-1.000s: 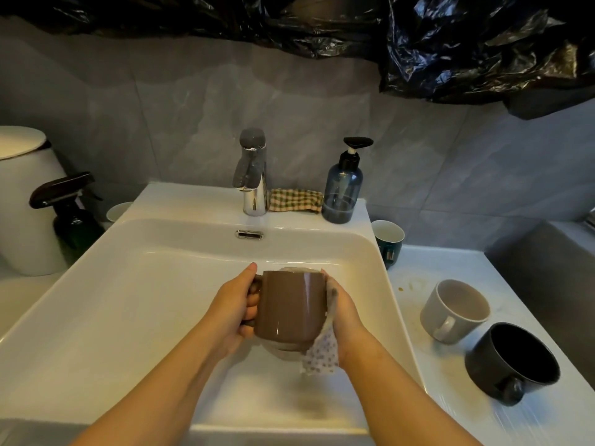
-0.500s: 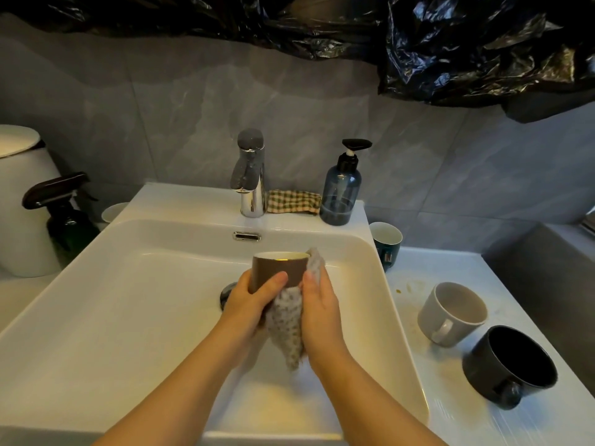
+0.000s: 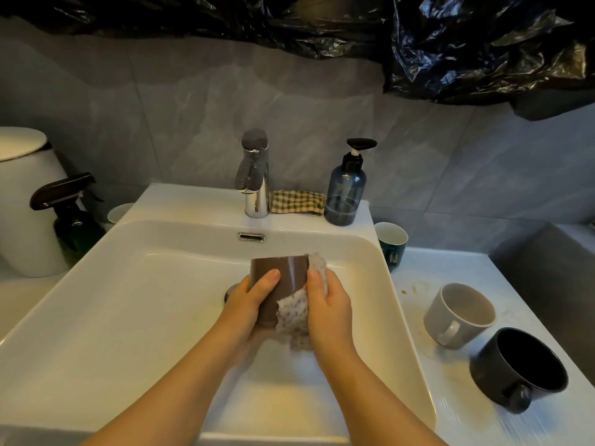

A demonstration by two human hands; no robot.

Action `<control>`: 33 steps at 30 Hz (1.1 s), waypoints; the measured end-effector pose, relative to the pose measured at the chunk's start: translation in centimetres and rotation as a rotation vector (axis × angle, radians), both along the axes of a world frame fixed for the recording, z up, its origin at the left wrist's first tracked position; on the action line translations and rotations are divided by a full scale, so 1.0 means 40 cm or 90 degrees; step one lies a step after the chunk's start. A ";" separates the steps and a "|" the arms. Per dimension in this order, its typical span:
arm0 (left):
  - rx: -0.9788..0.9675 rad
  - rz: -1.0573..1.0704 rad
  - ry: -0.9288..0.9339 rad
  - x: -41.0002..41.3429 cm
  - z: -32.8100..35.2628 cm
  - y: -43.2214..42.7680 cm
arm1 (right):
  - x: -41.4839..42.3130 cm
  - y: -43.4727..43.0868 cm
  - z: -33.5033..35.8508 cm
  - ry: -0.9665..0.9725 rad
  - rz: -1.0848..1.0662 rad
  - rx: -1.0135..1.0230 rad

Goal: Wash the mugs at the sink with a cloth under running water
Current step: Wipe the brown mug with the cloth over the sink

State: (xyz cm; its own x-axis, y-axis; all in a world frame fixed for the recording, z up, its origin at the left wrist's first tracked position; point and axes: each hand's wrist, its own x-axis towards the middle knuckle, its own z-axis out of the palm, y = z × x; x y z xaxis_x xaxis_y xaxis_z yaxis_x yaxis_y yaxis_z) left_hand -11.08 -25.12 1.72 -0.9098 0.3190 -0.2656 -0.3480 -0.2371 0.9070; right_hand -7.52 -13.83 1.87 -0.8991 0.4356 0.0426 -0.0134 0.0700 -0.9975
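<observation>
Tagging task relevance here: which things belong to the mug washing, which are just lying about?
Job: left hand, right hand, brown mug, speckled cloth, sink, tap, grey mug, black mug, green mug.
Lying about: soap bottle, checked cloth, spray bottle, white bin.

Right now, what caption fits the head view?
Left hand holds a brown mug over the sink; right hand presses a cloth to it.
</observation>
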 end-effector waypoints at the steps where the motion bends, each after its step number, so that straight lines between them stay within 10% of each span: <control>1: 0.052 -0.034 -0.019 0.004 0.005 -0.001 | -0.002 -0.002 0.004 0.012 0.028 -0.055; 9: -0.129 0.071 0.208 -0.001 -0.014 0.008 | -0.009 -0.002 -0.006 -0.053 -0.019 -0.099; 20: -0.018 -0.152 -0.093 -0.009 0.015 -0.042 | 0.003 0.012 -0.010 0.002 0.077 0.113; 28: -0.134 -0.151 -0.035 -0.007 0.002 -0.042 | 0.015 0.023 0.007 0.039 0.143 0.254; 33: -0.072 -0.114 -0.038 0.000 0.009 -0.027 | -0.007 0.019 0.006 0.054 0.080 -0.036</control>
State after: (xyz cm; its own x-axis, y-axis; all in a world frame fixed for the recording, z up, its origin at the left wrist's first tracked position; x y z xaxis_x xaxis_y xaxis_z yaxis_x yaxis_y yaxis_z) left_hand -11.09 -26.20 2.06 -0.8229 0.4397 -0.3600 -0.4288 -0.0646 0.9011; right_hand -7.81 -13.07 2.12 -0.9409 0.3240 0.0990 -0.1027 0.0056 -0.9947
